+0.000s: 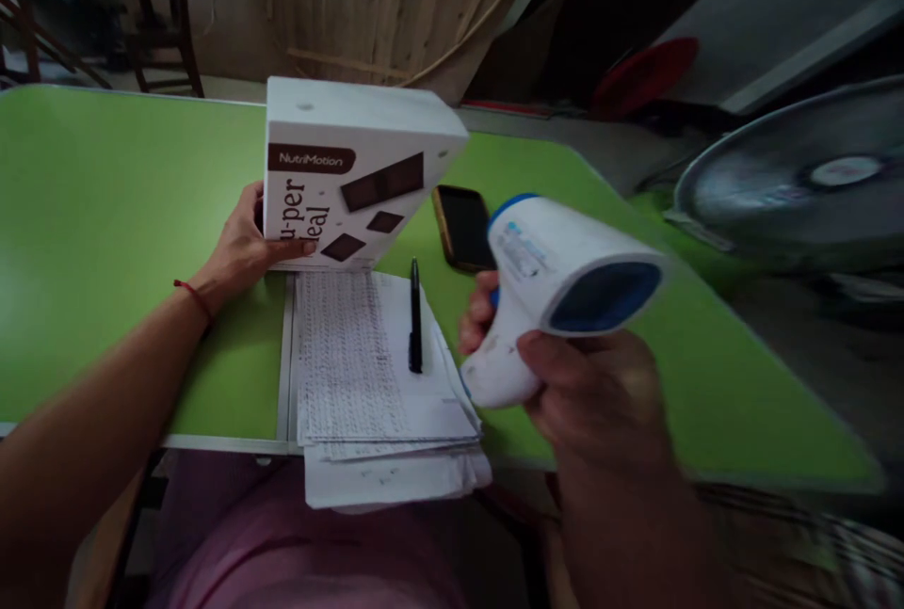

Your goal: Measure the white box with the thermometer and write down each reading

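My left hand (247, 237) grips the lower left edge of a white NutriMotion box (311, 157), its thumb across the printed front. The box stands upright on the green table. In my right hand (586, 383) is a white and blue infrared thermometer (551, 261), held by its handle above the table. Its dark display faces toward me and to the right. Below the box lies a stack of papers (353, 364) covered in handwriting, overhanging the near table edge. On the papers rests a black pen (415, 317). Behind the thermometer lies a phone (464, 225) with a dark screen.
The green folding table (127, 214) has a metal seam running under the papers' left side. At the right stands a large fan (798, 176) close to the table. A wooden chair (162, 40) and a wooden panel (381, 7) are beyond the far edge.
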Demonstrator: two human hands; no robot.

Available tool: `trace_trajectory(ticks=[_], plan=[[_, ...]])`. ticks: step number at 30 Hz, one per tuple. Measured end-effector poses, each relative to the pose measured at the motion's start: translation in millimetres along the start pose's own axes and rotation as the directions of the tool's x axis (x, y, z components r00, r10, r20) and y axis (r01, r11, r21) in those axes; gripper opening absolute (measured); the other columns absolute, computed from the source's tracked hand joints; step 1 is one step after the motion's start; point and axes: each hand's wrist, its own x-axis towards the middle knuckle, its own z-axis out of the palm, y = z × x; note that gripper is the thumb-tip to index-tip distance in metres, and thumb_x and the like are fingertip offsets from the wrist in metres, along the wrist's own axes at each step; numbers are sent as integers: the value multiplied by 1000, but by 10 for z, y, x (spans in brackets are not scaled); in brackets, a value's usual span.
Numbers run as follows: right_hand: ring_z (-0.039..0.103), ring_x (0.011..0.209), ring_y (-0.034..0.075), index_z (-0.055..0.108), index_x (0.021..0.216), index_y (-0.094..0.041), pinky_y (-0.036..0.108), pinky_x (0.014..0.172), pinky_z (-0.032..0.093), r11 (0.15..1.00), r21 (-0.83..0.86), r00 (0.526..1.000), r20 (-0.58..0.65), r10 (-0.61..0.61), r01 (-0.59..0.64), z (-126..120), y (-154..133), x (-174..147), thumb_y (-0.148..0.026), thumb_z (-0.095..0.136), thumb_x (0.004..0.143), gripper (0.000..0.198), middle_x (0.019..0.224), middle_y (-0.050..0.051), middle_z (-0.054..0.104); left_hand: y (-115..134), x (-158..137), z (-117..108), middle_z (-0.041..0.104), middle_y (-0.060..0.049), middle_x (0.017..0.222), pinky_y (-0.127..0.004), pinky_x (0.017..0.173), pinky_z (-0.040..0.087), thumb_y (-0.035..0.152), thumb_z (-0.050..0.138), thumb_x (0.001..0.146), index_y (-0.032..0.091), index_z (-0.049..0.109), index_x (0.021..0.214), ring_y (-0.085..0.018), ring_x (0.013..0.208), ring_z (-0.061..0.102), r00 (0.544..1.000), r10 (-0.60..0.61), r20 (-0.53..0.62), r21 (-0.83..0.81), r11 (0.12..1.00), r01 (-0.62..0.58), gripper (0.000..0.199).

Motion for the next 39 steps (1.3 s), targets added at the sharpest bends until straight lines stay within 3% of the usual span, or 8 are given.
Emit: trace_trajectory(ticks=[2, 6, 9, 12, 16, 22, 32, 39], plan=[[59, 67, 18, 71, 92, -26, 34, 61, 51, 997, 77, 995, 95, -5, -2, 161, 33, -66, -42, 76, 74, 24, 78, 3, 65, 49, -25, 8, 63, -13, 121, -50, 98, 55, 37, 96, 53, 18, 48, 117, -32, 116, 60, 999, 11, -43, 4, 1000, -11, 82], [57, 65, 18, 65, 87, -23, 33, 58, 49, 996, 69, 993, 111, 40, -48, 322, 44, -161, -48, 72, 76, 29, 76, 3, 61, 228, -105, 62, 65, -14, 117, -51, 92, 57, 43, 95, 56, 16, 51, 115, -32, 107, 65, 997, -9, -74, 56, 998, 13, 78], [53, 59, 16, 64, 90, -22, 32, 53, 46, 987, 111, 986, 137, 97, -113, 407, -21, -262, -53, 71, 74, 35, 73, 2, 59, 379, -183, 124, 67, -15, 115, -52, 88, 59, 47, 92, 61, 14, 57, 112, -32, 102, 67, 997, -71, -7, 34, 997, 71, 71], [51, 58, 15, 65, 96, -22, 31, 53, 43, 956, 192, 969, 155, 193, -221, 492, -87, -394, -54, 74, 70, 42, 71, 1, 58, 491, -247, 169, 68, -16, 114, -49, 87, 59, 51, 87, 68, 12, 65, 109, -31, 100, 68, 985, -101, 141, 21, 995, 99, 61], [51, 59, 13, 64, 103, -21, 29, 56, 42, 886, 316, 941, 131, 313, -339, 543, -72, -502, -52, 81, 65, 51, 75, 1, 61, 543, -274, 164, 71, -15, 111, -47, 86, 60, 49, 85, 73, 12, 69, 108, -30, 98, 69, 950, -143, 277, 69, 989, 129, 54], [53, 58, 13, 64, 103, -20, 27, 52, 44, 839, 347, 907, 211, 365, -418, 515, 72, -457, -48, 79, 68, 47, 77, 3, 62, 530, -247, 122, 68, -17, 117, -46, 86, 61, 41, 84, 75, 11, 65, 114, -30, 101, 69, 886, -194, 422, 81, 981, 176, 53], [46, 53, 11, 63, 95, -19, 24, 47, 38, 782, 377, 868, 175, 466, -496, 692, -39, -395, -50, 82, 57, 53, 69, 1, 57, 596, -240, 144, 69, -17, 115, -40, 88, 60, 29, 83, 77, 8, 65, 113, -27, 102, 69, 862, -213, 461, 83, 977, 197, 46], [47, 54, 10, 66, 88, -17, 24, 48, 38, 770, 392, 860, 143, 489, -503, 739, -44, -421, -52, 84, 52, 53, 68, 1, 57, 617, -237, 157, 67, -19, 120, -36, 84, 60, 23, 82, 76, 6, 63, 113, -27, 101, 69, 857, -143, 495, 40, 989, 142, 45]])
